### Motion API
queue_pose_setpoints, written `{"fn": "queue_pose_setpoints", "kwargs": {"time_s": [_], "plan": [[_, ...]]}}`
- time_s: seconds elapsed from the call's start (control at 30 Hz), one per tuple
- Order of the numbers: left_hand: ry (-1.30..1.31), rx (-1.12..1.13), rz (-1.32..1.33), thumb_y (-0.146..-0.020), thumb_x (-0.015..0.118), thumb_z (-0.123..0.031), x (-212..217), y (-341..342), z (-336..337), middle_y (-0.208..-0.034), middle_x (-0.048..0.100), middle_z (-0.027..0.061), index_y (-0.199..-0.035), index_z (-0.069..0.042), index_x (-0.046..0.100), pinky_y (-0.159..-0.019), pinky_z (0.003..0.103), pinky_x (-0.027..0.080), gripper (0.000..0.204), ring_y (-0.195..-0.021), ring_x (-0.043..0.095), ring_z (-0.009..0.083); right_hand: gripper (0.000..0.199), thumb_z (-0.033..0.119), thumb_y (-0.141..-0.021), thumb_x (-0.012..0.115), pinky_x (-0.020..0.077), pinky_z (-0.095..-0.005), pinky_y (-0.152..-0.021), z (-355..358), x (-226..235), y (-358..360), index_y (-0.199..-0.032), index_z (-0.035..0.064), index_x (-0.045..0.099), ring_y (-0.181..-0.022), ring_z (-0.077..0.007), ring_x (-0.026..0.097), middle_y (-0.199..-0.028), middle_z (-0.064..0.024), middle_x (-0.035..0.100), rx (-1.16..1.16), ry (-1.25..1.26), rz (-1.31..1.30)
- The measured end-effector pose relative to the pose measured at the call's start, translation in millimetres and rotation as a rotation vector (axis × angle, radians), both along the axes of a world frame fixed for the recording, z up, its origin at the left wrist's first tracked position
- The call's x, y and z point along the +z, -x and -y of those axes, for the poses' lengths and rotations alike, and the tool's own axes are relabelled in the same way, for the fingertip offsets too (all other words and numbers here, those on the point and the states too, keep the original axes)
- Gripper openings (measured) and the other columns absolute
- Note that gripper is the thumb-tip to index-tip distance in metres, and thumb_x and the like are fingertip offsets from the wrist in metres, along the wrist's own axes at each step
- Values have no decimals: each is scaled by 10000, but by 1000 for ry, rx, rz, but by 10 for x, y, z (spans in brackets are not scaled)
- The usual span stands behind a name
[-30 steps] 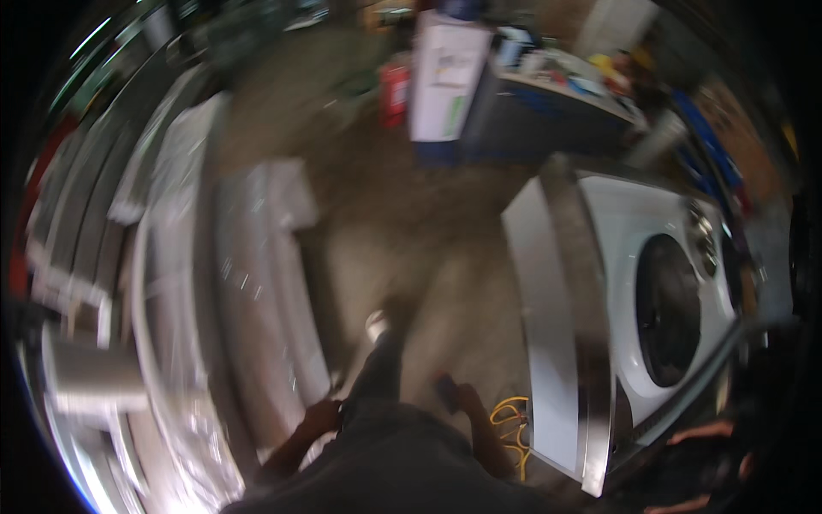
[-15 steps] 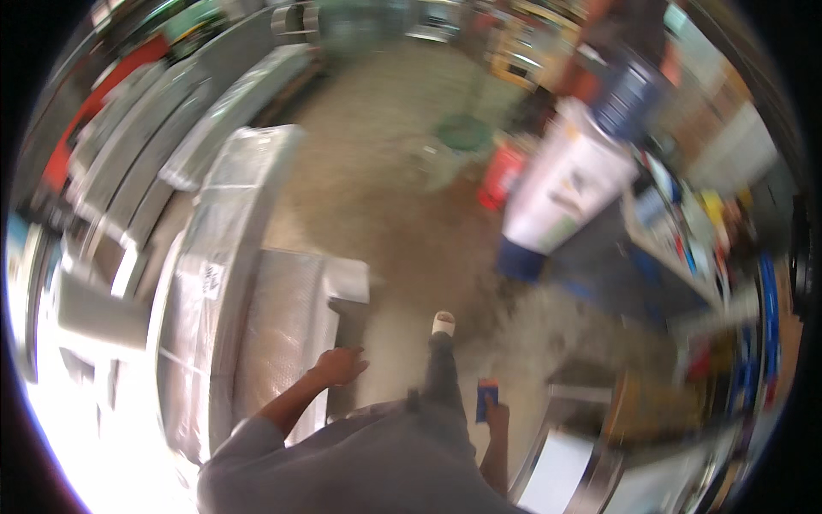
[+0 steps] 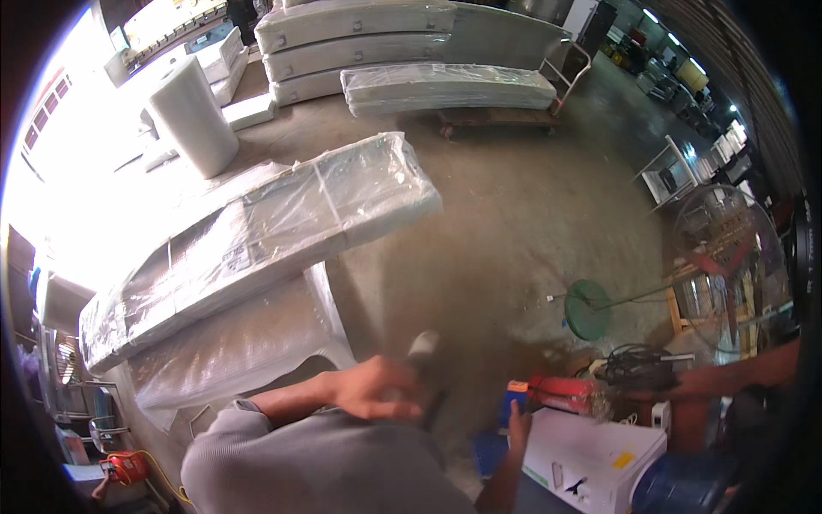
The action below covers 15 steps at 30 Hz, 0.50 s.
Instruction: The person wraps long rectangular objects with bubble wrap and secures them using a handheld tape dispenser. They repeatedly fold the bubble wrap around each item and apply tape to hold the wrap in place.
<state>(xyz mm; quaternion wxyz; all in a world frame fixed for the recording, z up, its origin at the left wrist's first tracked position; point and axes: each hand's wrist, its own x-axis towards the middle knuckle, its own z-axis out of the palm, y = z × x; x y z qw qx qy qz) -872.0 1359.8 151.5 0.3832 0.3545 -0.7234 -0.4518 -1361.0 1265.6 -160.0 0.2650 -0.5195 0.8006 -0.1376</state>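
My left hand [image 3: 381, 390] hangs in front of my body with its fingers loosely bent, somewhat blurred, and nothing shows in it. Just beyond it lies a long package wrapped in clear plastic [image 3: 257, 248], over a sheet of bubble wrap [image 3: 231, 347]; the hand appears apart from both. My right hand [image 3: 518, 426] is closed round a small blue and orange box [image 3: 514, 398], which it holds upright. Close to that hand stand a white water dispenser [image 3: 591, 450] with a blue bottle [image 3: 681, 484] and a red object [image 3: 561, 392].
A large roll of wrap [image 3: 190, 116] stands at the far left. Stacked wrapped panels [image 3: 360, 43] and a loaded flat trolley [image 3: 497, 118] are at the back. To the right is a fan with a green round base [image 3: 586, 310]. Another person's arm [image 3: 745, 373] reaches in there.
My view has swung to the left, so the wrapped package now lies across in front of me and the dispenser sits lower right. The right hand still holds the box.
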Motion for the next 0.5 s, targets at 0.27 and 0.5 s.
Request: {"fn": "queue_pose_setpoints", "kwargs": {"time_s": [0.27,0.5], "plan": [[1750,-273,-902,-1027,617,-400,1278,-212,2388,-1507,526,119,-1488,-67,507,-1136,414,435,579,-1367,500,253,665,557,-921,676,534,-484,-879,2468,-343,-17,-1139,-71,693,-1037,-409,695,-1093,-297,714,88,-331,26],[1740,939,-232,-994,577,-189,1565,-735,3701,-1137,602,27,-1161,-56,612,-751,333,423,216,-959,521,201,652,449,-918,738,560,-399,-852,3751,-1096,-253,-1320,-48,610,-979,-240,704,-1112,-159,716,413,-551,-22]]}}
